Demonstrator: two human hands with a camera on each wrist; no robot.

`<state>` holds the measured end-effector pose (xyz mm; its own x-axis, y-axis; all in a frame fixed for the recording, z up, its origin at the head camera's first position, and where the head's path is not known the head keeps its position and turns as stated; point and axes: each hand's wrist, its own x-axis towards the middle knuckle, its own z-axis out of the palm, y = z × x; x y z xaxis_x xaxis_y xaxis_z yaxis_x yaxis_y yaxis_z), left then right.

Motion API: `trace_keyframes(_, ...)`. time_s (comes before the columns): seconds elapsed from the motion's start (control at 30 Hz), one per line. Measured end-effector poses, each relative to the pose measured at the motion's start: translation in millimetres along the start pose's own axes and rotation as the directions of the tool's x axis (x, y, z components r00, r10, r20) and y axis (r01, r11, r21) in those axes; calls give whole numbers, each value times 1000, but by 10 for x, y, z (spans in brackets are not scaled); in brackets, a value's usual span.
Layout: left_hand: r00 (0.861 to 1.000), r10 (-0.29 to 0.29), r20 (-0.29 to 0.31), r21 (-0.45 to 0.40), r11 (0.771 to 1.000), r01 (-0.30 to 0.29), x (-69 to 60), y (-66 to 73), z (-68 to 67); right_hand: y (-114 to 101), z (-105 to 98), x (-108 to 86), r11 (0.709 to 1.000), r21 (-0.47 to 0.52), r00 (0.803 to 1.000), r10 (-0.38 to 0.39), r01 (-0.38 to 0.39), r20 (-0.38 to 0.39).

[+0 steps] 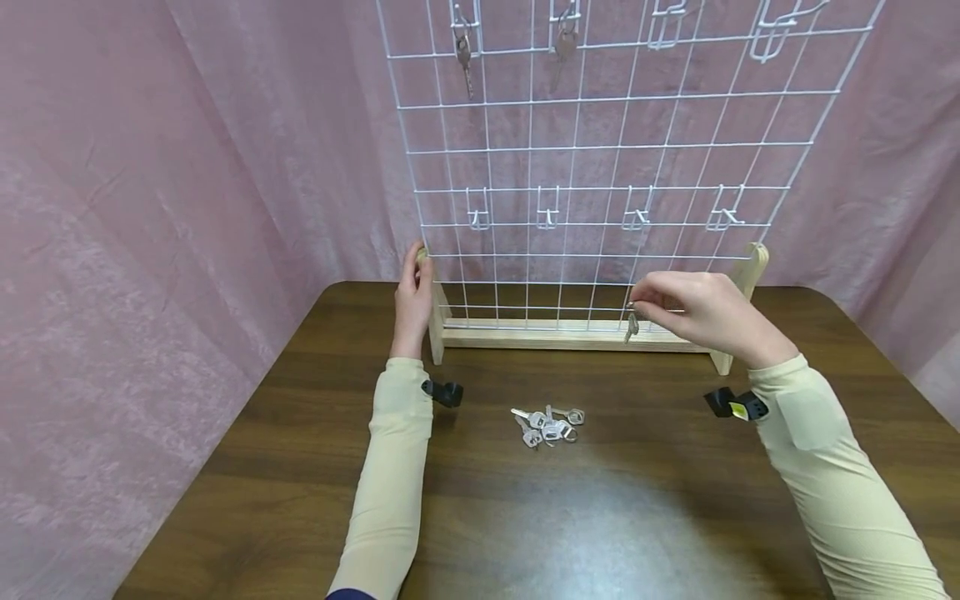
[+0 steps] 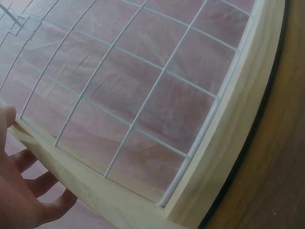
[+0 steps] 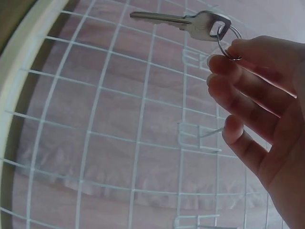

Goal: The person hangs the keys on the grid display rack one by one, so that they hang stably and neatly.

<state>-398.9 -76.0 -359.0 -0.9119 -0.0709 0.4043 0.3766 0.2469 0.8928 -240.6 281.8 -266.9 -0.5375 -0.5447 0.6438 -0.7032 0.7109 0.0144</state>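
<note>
Right hand [image 1: 693,315] pinches key ring [image 3: 220,47] between thumb and fingers, so key [image 3: 202,26] dangles free, ring likely left exposed on purpose, in front of wire grid [image 1: 530,150], right of centre, below lower hooks [image 1: 636,218]; left hand [image 1: 412,304] grips left wooden post [image 1: 437,333], probably steadying the grid; loose keys [image 1: 553,429] piled nearer on table [image 1: 300,467], seemingly for easy reach
</note>
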Motion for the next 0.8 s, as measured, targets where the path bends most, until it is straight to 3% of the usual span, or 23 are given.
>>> trace_keyframes(0.27,1000,-9,0,-9,1000,9,-15,4,-2,64,-144,192,999,33,1000,4,-4,-13)
trace_keyframes(0.6,1000,-20,-10,-18,1000,19,-50,-6,2,182,-417,500,999,-40,1000,5,-5,2)
trace_keyframes(0.8,1000,-29,-2,-17,999,29,-47,3,-5,228,-618,673,995,-88,998,56,-55,6)
